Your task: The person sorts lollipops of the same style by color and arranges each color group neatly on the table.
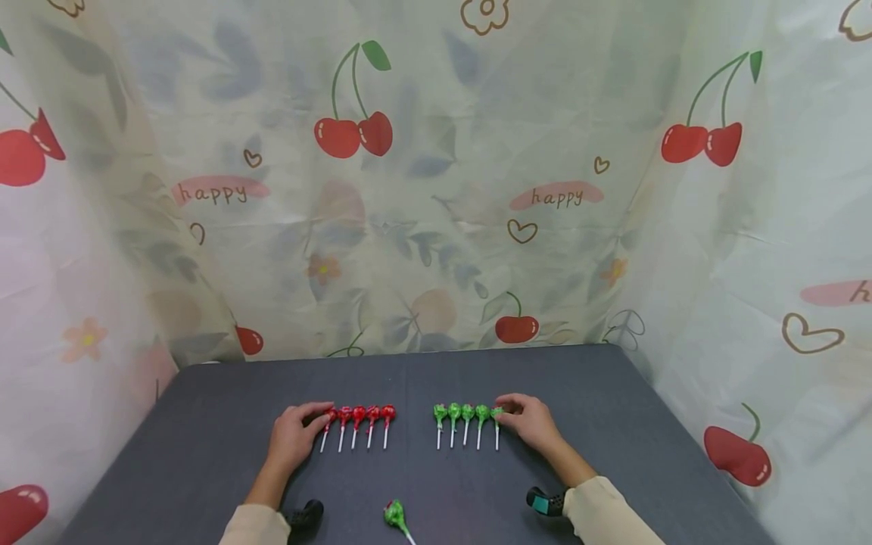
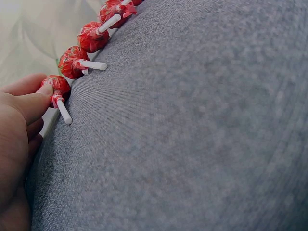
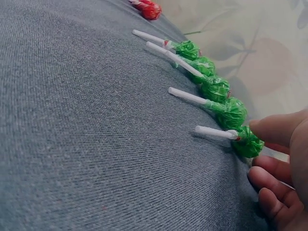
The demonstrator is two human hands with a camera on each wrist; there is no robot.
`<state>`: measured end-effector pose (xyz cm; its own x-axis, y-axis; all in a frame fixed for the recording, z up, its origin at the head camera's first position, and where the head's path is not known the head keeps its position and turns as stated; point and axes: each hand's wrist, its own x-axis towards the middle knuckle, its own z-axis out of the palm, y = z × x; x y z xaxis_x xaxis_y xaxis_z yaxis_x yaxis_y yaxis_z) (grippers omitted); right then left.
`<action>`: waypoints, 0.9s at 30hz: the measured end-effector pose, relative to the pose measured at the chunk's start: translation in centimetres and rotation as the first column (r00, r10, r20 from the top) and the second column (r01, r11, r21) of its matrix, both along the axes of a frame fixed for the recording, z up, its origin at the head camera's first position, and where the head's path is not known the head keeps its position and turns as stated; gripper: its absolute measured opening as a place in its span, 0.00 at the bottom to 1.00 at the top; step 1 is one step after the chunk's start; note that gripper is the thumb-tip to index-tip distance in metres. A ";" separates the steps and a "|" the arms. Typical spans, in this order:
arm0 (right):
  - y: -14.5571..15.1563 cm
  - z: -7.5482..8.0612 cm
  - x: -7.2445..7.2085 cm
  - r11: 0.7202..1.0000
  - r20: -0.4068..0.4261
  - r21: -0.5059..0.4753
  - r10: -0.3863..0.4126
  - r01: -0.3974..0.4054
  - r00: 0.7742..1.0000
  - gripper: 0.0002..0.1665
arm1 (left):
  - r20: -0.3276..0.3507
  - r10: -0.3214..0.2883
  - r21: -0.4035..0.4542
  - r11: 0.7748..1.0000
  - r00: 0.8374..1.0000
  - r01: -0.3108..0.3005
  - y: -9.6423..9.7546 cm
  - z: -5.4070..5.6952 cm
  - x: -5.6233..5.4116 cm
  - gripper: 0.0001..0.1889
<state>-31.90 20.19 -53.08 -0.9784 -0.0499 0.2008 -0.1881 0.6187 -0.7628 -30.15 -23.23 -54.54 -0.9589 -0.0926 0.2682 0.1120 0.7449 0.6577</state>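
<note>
My left hand [image 1: 294,437] pinches the wrapped head of the leftmost red lollipop [image 2: 57,87] between thumb and fingers. Its white stick slants down onto the dark grey cloth. Beside it, more red lollipops [image 1: 359,415] line up in a row, sticks toward me. On the other side, my right hand [image 1: 533,424] has thumb and forefinger at the head of the rightmost green lollipop [image 3: 249,143], the other fingers curled beneath. That lollipop ends a row of several green lollipops [image 1: 467,412], also with sticks toward me.
A single green lollipop [image 1: 394,514] lies near the front, between my forearms. Grey cloth covers the table [image 1: 470,484]. A printed curtain [image 1: 436,189] with cherries hangs behind it and along both sides. Dark straps with devices [image 1: 546,502] sit at my wrists.
</note>
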 end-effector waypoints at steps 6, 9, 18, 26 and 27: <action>0.2 -0.1 0.3 0.994 0.008 -0.112 -0.009 0.010 1.000 0.15 | -0.017 -0.004 -0.004 1.000 1.000 0.004 0.0 0.0 0.0 0.13; 0.4 0.0 0.6 0.987 0.019 -0.160 -0.025 0.028 1.000 0.15 | -0.032 -0.008 -0.003 1.000 0.999 0.008 0.1 0.2 0.1 0.13; 0.0 0.9 2.2 0.970 -0.034 -0.218 -0.115 0.105 0.993 0.13 | -0.017 -0.002 0.012 1.000 1.000 0.003 -0.1 0.1 0.1 0.13; -2.2 1.5 3.9 0.963 -0.113 -0.262 -0.093 0.061 0.989 0.10 | -0.018 -0.011 0.003 1.000 1.000 0.011 -0.2 0.0 0.0 0.13; -2.6 1.6 4.1 0.963 -0.120 -0.264 -0.083 0.049 0.989 0.10 | -0.016 -0.010 0.006 1.000 1.000 0.010 -0.2 0.0 0.0 0.13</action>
<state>-27.81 17.63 -51.46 -0.9426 0.0842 0.3231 -0.2612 0.4169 -0.8706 -30.16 -23.39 -54.54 -0.9553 -0.0849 0.2833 0.1300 0.7398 0.6602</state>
